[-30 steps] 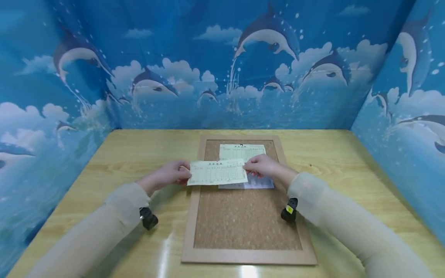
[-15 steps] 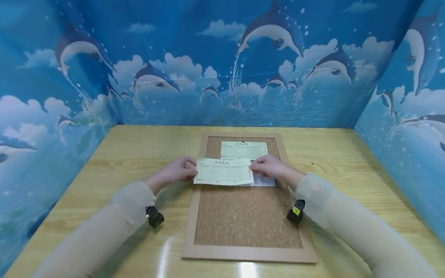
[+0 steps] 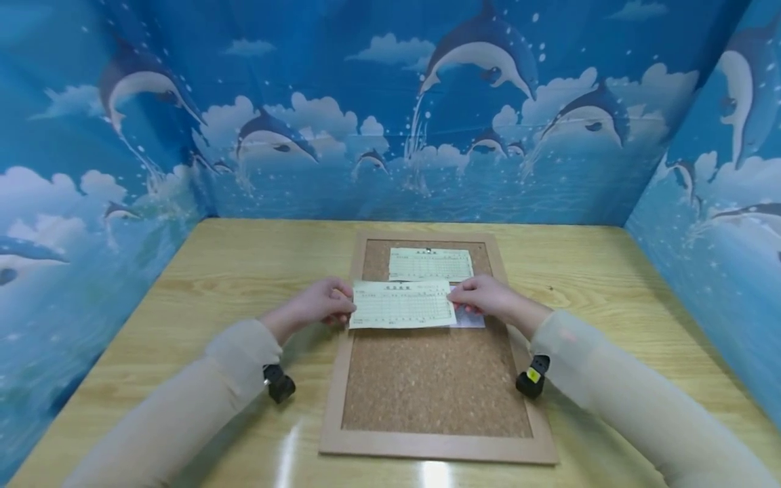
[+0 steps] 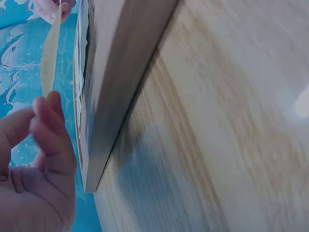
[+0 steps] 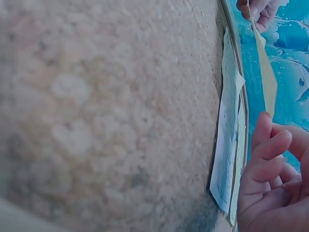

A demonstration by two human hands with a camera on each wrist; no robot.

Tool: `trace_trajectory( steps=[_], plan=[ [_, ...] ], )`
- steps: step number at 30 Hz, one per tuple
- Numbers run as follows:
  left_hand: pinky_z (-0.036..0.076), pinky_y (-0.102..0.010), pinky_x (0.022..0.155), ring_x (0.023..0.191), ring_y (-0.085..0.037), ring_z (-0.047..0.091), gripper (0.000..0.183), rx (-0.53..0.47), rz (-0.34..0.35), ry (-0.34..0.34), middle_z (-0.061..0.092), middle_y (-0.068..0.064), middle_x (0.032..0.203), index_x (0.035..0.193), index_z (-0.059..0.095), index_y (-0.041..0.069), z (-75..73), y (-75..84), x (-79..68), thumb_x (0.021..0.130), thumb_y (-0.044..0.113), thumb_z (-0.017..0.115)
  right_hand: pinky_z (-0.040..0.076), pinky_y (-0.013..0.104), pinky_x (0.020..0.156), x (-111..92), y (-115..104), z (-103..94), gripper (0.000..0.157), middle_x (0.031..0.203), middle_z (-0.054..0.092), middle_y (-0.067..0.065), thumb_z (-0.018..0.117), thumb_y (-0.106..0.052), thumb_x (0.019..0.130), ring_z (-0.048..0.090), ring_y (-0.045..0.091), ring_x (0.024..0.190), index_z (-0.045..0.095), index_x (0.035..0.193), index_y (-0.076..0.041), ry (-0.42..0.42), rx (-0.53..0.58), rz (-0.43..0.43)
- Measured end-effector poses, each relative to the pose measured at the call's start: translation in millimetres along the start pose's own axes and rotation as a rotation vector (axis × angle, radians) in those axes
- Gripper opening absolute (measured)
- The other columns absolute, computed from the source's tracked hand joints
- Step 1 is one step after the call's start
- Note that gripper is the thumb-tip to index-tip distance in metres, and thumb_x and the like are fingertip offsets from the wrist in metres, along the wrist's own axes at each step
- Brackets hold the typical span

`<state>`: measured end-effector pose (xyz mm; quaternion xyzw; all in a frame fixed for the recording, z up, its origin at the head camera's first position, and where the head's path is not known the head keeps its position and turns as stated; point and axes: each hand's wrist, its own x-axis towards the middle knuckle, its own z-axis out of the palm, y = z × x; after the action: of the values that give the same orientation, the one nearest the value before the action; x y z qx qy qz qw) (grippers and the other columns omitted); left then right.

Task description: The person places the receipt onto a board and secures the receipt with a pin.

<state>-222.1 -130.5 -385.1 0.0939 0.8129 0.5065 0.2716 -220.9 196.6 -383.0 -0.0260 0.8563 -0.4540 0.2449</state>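
Observation:
A pale green printed form slip (image 3: 403,306) is stretched between both hands above the corkboard. My left hand (image 3: 323,301) pinches its left edge, and my right hand (image 3: 485,297) pinches the right edge. In the left wrist view the slip (image 4: 49,58) is seen nearly edge-on, raised off the board, with the left hand (image 4: 38,164) at its near end. The right wrist view shows the slip (image 5: 266,72) bowed slightly, the right hand (image 5: 275,179) at its lower end. A second green slip (image 3: 430,264) lies on the board's upper part, a small pin at its top edge.
The wood-framed corkboard (image 3: 436,386) lies on the wooden table (image 3: 244,271). A whitish printed sheet (image 3: 468,318) on it is partly hidden behind the held slip. Dolphin-patterned blue curtains (image 3: 329,176) stand at the back and sides. Black wrist cameras hang at both cuffs.
Both hands have moved to the right with the held slip, bringing it more over the board. The head view has shifted slightly. The pinned slip stays in place.

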Motion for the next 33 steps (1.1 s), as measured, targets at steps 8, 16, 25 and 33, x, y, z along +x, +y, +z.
trace_trajectory(
  steps=[8,16,25,33],
  plan=[
    [0.040,-0.024,0.052,0.062,-0.014,0.057,0.012,0.071,-0.022,-0.007,0.062,-0.006,0.073,0.094,0.062,0.004,7.3,1.3,-1.6,0.090,0.015,0.062,0.034,0.026,0.051,-9,10,-2.7,0.025,0.061,0.049,-0.001,0.059,-0.025,0.093,0.042,0.012,0.056,0.070,0.092,-0.002,0.000,-0.007,-0.016],
    [0.031,-0.022,0.045,0.051,-0.010,0.051,0.016,0.060,-0.018,-0.015,0.059,-0.002,0.063,0.082,0.065,0.004,15.5,2.0,-6.3,0.092,0.017,0.059,0.036,0.026,0.051,-19,14,-0.9,0.024,0.062,0.052,0.000,0.060,-0.025,0.092,0.042,0.012,0.055,0.069,0.086,-0.003,0.006,-0.023,-0.039],
    [0.029,-0.020,0.044,0.052,-0.008,0.050,0.019,0.088,-0.037,-0.036,0.062,-0.002,0.069,0.086,0.066,0.004,22.4,6.8,-9.9,0.093,0.018,0.056,0.036,0.025,0.050,-29,18,0.5,0.023,0.065,0.054,0.001,0.058,-0.022,0.093,0.041,0.011,0.054,0.068,0.084,-0.003,-0.016,-0.013,-0.055],
    [0.030,-0.020,0.045,0.051,-0.008,0.049,0.021,0.118,-0.049,-0.063,0.062,-0.002,0.067,0.079,0.067,0.006,26.8,9.1,-10.7,0.092,0.020,0.059,0.035,0.023,0.049,-37,22,0.0,0.023,0.064,0.055,0.000,0.058,-0.023,0.093,0.043,0.011,0.055,0.068,0.083,-0.003,-0.007,-0.080,-0.063]
  ],
)
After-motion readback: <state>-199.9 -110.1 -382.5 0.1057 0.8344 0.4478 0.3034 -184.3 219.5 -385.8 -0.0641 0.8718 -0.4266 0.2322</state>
